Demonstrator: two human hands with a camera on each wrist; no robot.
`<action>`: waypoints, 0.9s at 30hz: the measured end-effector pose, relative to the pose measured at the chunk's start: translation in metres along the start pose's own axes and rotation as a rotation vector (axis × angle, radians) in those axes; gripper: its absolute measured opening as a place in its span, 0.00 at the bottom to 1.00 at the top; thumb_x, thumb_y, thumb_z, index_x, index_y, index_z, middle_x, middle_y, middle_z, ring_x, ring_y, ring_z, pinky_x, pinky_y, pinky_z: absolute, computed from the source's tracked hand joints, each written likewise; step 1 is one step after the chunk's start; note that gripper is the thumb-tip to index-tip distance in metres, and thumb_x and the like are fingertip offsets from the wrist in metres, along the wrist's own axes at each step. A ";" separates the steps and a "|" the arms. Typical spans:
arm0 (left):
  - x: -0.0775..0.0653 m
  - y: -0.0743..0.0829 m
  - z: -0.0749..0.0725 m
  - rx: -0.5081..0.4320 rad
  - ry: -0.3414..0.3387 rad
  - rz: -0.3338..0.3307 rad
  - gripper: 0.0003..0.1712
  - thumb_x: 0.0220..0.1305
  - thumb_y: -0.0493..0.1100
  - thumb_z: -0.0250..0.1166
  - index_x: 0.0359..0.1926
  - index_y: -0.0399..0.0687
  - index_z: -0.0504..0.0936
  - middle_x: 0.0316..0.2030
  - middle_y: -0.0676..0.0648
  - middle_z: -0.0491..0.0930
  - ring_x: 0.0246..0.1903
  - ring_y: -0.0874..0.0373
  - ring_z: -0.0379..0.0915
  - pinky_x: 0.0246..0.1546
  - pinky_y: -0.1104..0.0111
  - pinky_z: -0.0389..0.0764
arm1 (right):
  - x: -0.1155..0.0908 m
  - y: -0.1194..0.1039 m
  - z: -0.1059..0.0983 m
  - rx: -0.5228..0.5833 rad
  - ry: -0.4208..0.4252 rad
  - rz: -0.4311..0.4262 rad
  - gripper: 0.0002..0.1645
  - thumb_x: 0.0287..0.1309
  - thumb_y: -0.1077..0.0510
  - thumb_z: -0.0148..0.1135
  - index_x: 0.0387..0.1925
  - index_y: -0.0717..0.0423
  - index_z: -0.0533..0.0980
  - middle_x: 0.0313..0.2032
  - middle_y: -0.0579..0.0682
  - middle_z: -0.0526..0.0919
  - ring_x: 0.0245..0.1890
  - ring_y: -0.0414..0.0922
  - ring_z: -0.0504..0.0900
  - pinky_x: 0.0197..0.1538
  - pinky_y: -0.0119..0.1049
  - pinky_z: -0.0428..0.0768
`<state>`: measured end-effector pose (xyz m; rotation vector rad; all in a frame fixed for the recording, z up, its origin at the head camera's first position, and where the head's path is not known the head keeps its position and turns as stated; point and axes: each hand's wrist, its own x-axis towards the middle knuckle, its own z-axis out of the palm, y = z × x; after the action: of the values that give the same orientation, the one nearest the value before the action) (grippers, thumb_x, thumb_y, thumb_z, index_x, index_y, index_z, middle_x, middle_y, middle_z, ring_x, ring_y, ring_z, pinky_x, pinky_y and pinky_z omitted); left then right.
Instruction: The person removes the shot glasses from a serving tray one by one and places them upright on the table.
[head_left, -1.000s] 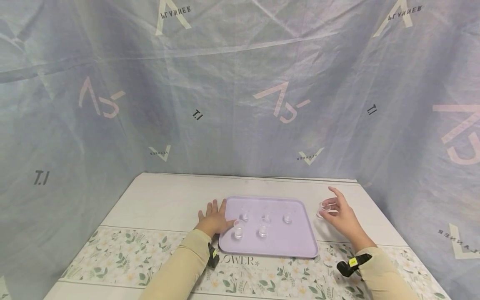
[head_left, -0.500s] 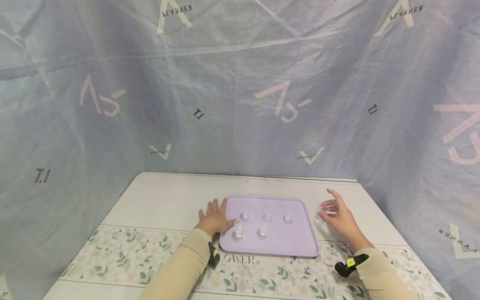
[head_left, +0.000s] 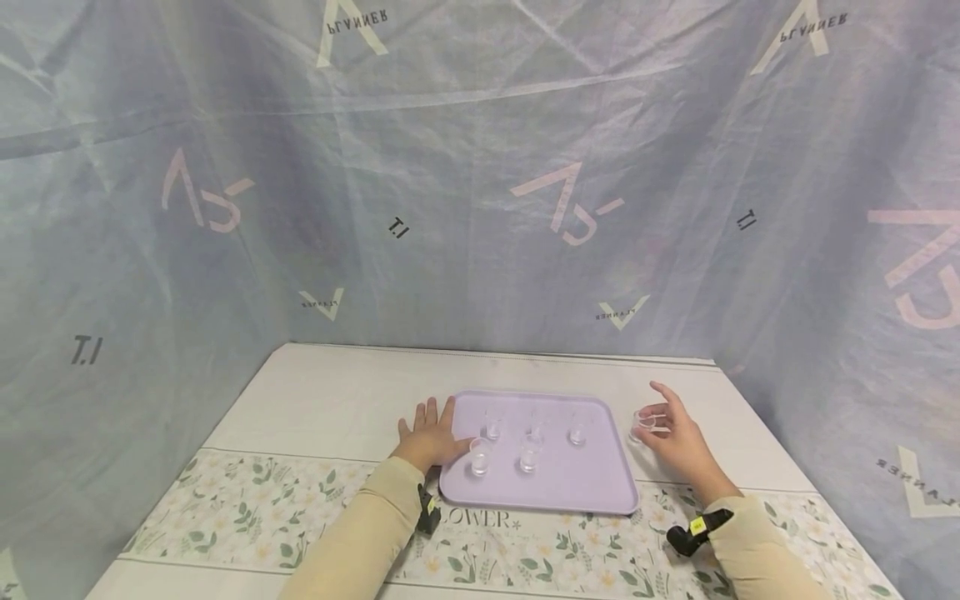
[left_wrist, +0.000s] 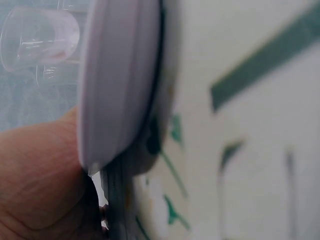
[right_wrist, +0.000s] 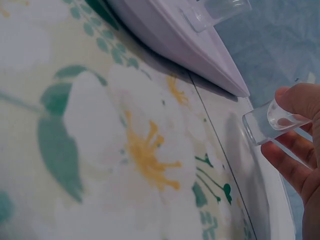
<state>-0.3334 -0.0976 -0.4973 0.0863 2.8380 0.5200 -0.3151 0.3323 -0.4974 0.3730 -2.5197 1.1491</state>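
Observation:
My left hand (head_left: 429, 437) lies with spread fingers over the left edge of a lilac tray (head_left: 577, 492), the thumb reaching in over the rim. Between thumb and fingers my right hand (head_left: 678, 437) holds a small clear cup (right_wrist: 259, 124) by its upper part, just beyond the tray's right edge. The cup is upright in the head view, close over the white cloth. Several similar clear cups stand on the tray: one (head_left: 480, 460) near my left thumb, another (head_left: 528, 458) beside it, and a back row that includes a cup (head_left: 577, 432) at the right.
The table bears a white cloth (head_left: 345, 383) with a floral band (head_left: 247, 500) along the front. Grey-blue printed curtains (head_left: 465, 167) enclose the back and both sides. A black wrist mount (head_left: 697, 533) sits on the right sleeve.
My right hand has shifted slightly left towards the tray with the cup in its fingers. The left hand and the cups on the tray keep their places.

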 end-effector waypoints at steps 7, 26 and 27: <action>0.002 0.001 0.003 -0.009 0.009 -0.002 0.58 0.65 0.74 0.55 0.82 0.51 0.41 0.80 0.34 0.35 0.78 0.37 0.26 0.71 0.35 0.29 | -0.002 -0.001 0.001 -0.005 0.009 0.000 0.56 0.54 0.69 0.74 0.77 0.57 0.52 0.45 0.61 0.82 0.43 0.47 0.85 0.44 0.27 0.82; -0.004 0.004 -0.003 -0.005 0.004 0.002 0.57 0.66 0.73 0.55 0.82 0.50 0.43 0.80 0.34 0.37 0.78 0.37 0.28 0.72 0.35 0.31 | -0.002 0.003 0.002 0.000 -0.017 0.036 0.56 0.56 0.69 0.72 0.78 0.56 0.50 0.47 0.60 0.82 0.46 0.48 0.84 0.46 0.24 0.80; -0.008 0.006 -0.005 -0.005 0.005 0.004 0.56 0.67 0.73 0.55 0.82 0.50 0.43 0.80 0.34 0.37 0.78 0.37 0.29 0.72 0.35 0.32 | -0.002 0.004 0.002 0.001 -0.016 0.036 0.56 0.56 0.69 0.72 0.78 0.56 0.50 0.47 0.60 0.82 0.46 0.48 0.84 0.46 0.24 0.80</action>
<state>-0.3268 -0.0950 -0.4883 0.0899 2.8414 0.5287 -0.3155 0.3335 -0.5019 0.3400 -2.5490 1.1651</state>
